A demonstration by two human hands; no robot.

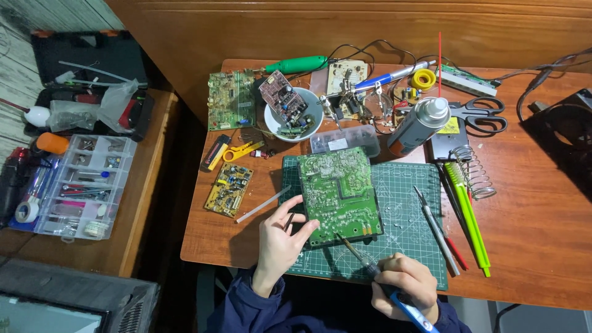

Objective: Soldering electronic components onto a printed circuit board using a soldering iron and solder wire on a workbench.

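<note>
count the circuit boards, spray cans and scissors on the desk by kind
circuit boards: 5, namely the big green board on the mat, a yellow board, a green board, a board in the white bowl, a pale board
spray can: 1
scissors: 1
total: 7
</note>
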